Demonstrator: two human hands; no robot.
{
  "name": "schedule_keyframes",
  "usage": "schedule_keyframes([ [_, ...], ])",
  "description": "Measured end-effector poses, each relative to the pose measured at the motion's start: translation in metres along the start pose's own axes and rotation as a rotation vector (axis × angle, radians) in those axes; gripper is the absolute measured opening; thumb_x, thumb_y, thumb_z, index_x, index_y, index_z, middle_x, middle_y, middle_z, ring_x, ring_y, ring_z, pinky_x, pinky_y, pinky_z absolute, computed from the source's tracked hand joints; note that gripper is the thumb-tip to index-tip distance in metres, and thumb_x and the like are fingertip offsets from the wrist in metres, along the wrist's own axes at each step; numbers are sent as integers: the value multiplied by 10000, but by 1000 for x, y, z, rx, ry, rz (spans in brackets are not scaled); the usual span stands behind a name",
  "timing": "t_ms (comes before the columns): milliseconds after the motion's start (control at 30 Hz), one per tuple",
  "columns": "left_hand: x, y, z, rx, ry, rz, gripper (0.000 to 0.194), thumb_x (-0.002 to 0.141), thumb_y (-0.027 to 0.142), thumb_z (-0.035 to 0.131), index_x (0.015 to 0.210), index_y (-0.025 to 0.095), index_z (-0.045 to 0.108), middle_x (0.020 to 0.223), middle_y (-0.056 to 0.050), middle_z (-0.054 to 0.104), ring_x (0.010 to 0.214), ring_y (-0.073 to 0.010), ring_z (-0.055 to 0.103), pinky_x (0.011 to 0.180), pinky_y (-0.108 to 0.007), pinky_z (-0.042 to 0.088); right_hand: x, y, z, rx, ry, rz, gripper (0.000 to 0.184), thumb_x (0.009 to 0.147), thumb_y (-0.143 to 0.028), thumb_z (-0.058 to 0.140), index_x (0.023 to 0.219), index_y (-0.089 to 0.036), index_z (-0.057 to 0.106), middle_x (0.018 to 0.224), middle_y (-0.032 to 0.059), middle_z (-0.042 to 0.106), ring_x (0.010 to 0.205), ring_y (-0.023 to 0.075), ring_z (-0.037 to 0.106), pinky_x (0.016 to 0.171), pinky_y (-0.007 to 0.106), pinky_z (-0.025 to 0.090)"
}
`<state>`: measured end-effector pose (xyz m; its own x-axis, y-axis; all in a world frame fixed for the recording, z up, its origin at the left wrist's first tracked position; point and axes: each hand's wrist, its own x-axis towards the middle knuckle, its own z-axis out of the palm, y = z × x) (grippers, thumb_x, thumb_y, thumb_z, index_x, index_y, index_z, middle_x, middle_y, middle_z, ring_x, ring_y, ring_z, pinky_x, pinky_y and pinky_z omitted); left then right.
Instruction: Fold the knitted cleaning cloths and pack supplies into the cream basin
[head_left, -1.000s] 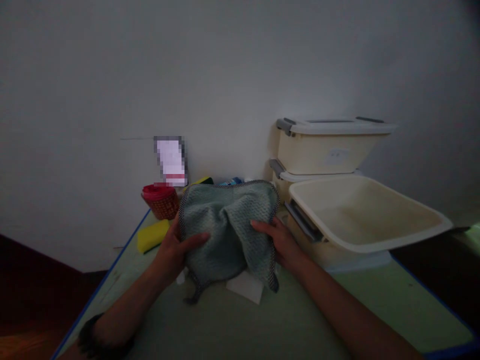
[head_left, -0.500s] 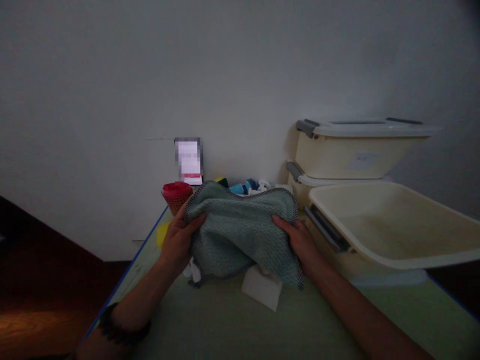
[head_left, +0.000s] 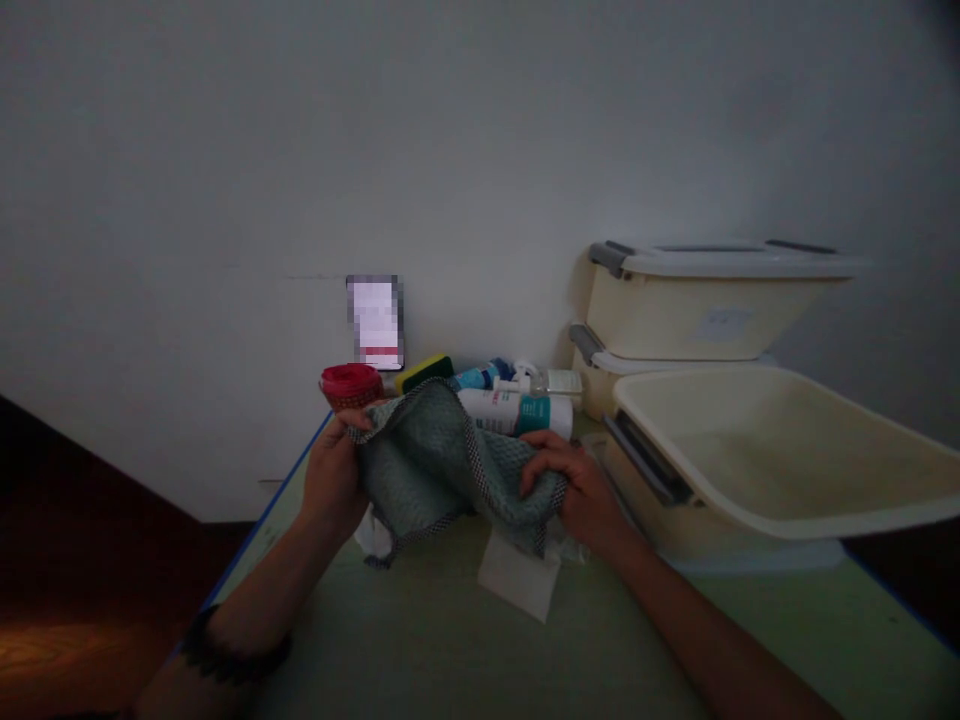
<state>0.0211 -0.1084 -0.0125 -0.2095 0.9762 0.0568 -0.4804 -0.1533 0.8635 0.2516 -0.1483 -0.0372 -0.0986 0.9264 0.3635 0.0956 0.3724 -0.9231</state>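
Note:
A grey-green cloth (head_left: 420, 460) with a dark checked border hangs creased between both hands, above the table. My left hand (head_left: 335, 470) is closed on its left side, thumb near the upper corner. On the right, my right hand (head_left: 574, 485) grips the cloth's edge with bent fingers. Just behind the cloth lies a white bottle with a teal band (head_left: 544, 414), partly covered by it. Below the cloth a white paper-like square (head_left: 519, 575) rests on the table. A small white object (head_left: 373, 535) shows under the left hand, mostly hidden.
Cream storage boxes with grey latches (head_left: 682, 310) are stacked at the back right. In front stands an open cream bin (head_left: 630, 430). Along the wall are a red basket (head_left: 352, 385), a lit phone (head_left: 376, 322), a yellow-green sponge (head_left: 424, 373) and a blue bottle (head_left: 480, 376).
The cloth went from spread out to folded and bunched, its top edge dropping on the right so the white bottle shows. The view turned left, then held nearly steady.

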Motion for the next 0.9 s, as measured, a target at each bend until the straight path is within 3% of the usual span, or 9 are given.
schedule_keyframes([
  [233,1,3,3,-78,-10,1,123,689,177,563,581,210,513,693,16,602,737,-166,592,650,-269,492,-2,6,2,-107,102,-24,280,592,-52,450,617,-231,664,953,23,578,930,201,527,881,378,335],
  [400,-1,8,2,-102,-34,8,148,688,237,518,545,200,509,632,7,550,627,-147,550,627,-280,482,-4,11,3,-305,63,-73,424,576,8,395,759,-239,688,1010,31,589,979,214,533,920,428,291],
  [533,-3,8,1,-33,-85,-16,332,711,379,531,462,200,403,498,32,410,464,-104,426,496,-250,437,-6,13,6,-413,13,-149,561,538,34,356,922,-224,672,1076,59,569,1046,211,521,899,390,343],
  [633,-6,3,2,54,-96,1,367,626,229,685,462,191,359,468,69,357,422,-67,346,414,-193,354,-6,10,6,-419,51,-177,575,550,34,355,968,-228,649,1088,60,561,1062,208,518,907,378,344],
  [733,-6,-1,2,84,-98,64,405,537,60,709,469,180,328,501,78,382,450,-54,351,418,-164,335,-5,9,6,-394,111,-194,534,589,11,367,995,-228,620,1077,63,564,1061,216,519,919,395,329],
  [900,-4,-1,2,115,-75,85,314,514,38,673,527,174,390,608,66,440,550,-64,432,481,-151,378,-5,10,6,-420,86,-187,503,603,-1,369,980,-234,607,1074,60,565,1060,219,522,930,413,315],
])
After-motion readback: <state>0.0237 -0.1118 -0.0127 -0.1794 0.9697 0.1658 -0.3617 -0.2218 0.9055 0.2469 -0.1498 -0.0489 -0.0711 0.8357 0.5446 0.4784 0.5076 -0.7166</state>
